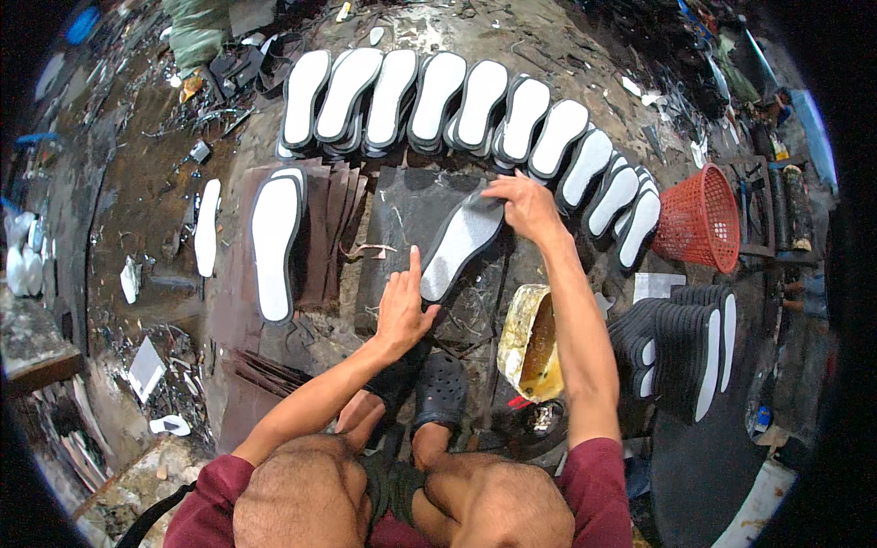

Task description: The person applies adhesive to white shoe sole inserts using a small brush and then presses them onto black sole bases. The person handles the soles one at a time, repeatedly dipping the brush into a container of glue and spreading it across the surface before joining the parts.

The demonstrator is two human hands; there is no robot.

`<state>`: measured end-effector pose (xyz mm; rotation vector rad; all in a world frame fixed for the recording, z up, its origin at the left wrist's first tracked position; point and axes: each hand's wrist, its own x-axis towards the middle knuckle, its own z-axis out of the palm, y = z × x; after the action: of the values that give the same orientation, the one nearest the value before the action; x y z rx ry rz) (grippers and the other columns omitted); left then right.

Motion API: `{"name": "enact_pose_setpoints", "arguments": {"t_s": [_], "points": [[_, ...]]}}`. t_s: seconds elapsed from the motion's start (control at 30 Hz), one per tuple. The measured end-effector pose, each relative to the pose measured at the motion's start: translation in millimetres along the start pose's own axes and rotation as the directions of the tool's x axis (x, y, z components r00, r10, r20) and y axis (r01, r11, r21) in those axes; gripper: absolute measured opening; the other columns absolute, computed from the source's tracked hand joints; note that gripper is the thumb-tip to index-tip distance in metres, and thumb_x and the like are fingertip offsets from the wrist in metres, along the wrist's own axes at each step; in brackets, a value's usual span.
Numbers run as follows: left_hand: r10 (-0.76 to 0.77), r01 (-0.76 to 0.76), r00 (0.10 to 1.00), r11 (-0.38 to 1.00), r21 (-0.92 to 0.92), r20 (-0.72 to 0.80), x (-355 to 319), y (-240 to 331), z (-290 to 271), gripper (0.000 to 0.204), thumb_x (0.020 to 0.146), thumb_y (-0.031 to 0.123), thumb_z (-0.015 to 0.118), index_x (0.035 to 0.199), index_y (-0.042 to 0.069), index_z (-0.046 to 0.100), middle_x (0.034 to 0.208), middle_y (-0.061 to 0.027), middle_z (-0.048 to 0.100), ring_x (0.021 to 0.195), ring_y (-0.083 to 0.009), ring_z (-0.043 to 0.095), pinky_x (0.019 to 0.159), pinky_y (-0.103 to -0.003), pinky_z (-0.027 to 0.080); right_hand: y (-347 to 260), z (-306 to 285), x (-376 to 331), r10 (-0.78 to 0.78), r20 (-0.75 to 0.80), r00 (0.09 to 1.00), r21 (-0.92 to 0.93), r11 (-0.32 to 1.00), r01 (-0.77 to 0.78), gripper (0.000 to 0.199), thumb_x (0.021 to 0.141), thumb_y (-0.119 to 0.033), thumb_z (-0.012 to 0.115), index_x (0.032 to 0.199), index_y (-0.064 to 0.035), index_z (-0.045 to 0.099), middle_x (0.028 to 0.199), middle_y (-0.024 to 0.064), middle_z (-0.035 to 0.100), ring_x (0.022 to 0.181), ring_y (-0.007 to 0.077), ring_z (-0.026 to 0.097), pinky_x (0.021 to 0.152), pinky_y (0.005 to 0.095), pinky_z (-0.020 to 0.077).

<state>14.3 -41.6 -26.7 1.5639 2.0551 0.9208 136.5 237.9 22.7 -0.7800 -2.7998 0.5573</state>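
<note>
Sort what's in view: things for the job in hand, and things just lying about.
Likely in the job:
sole between left hand and right hand
dark board beneath it
row of white-topped soles
stained tub

Apparently just lying about:
red basket
white scrap at left

floor: brown, grimy | scraps: strewn left, right | pale patch: far centre

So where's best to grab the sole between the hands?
Probably the edges at both ends, a hand from each side: the sole is long and flat, slanting from the left hand at its narrow end to the right hand.
</note>
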Motion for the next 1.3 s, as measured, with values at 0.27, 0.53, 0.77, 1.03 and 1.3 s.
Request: {"name": "enact_pose_setpoints", "arguments": {"t_s": [0.27,0.53,0.77,1.03,1.3], "points": [[0.04,-0.04,0.999,0.998,0.043,-0.005,1.1,-5.0,0.3,0.118,0.07,0.012,0.086,0.158,-0.01,0.011,0.102,-0.0202,0.057,0.093,-0.0374,0.054,0.086,-0.046,0.045,-4.7,-5.8,-36.7,0.291,0.069,0.954,-0.126,0.951,-0.281,0.046,0.076,-0.006,0.058,0.11,-0.0291,0.079,0.097,0.0118,0.076,0.084,0.038,0.072,0.075,0.05,0.058],[0.059,-0.061,0.998,0.992,-0.108,-0.025,-3.3,-19.5,3.4,0.124,0.071,0.01,0.087,0.16,-0.005,0.003,0.125,-0.0231,0.061,0.106,-0.0394,0.055,0.099,-0.046,0.045,-115.8,43.3,-91.6,0.369,-0.015,0.929,-0.016,0.929,-0.369,0.043,0.082,-0.008,0.059,0.119,-0.0241,0.074,0.098,0.0136,0.075,0.084,0.0381,0.072,0.073,0.0516,0.0582],[0.16,-0.133,0.982,0.965,-0.228,0.104,-6.7,-41.5,-13.0,0.12,0.074,-0.008,0.071,0.159,-0.002,-0.013,0.142,-0.0252,0.056,0.123,-0.0446,0.052,0.109,-0.046,0.041,-152.0,72.4,-136.5,0.273,-0.066,0.96,-0.04,0.96,-0.276,0.048,0.081,-0.004,0.061,0.126,-0.0193,0.069,0.11,0.0059,0.073,0.084,0.0311,0.071,0.07,0.0469,0.0585],[0.272,-0.226,0.898,0.96,-0.167,0.347,10.4,-56.5,-32.0,0.118,0.066,-0.014,0.058,0.16,-0.001,-0.013,0.145,-0.0263,0.054,0.126,-0.0468,0.05,0.112,-0.048,0.039,-155.9,76.2,-166.2,0.133,-0.135,0.982,-0.108,0.983,-0.149,0.051,0.078,-0.003,0.064,0.125,-0.0221,0.071,0.119,0.0046,0.072,0.089,0.0267,0.07,0.074,0.0418,0.0581],[-0.094,0.061,0.972,0.986,0.154,0.217,5.9,4.8,-34.1,0.132,0.07,0.028,0.09,0.161,-0.001,-0.002,0.124,-0.0228,0.064,0.115,-0.0439,0.054,0.104,-0.049,0.044,-173.3,-47.1,-169.3,0.539,-0.383,0.75,0.55,0.785,-0.284,0.036,0.09,0.001,0.065,0.126,-0.0008,0.069,0.121,0.0158,0.073,0.108,0.0265,0.071,0.096,0.0353,0.053]]}}
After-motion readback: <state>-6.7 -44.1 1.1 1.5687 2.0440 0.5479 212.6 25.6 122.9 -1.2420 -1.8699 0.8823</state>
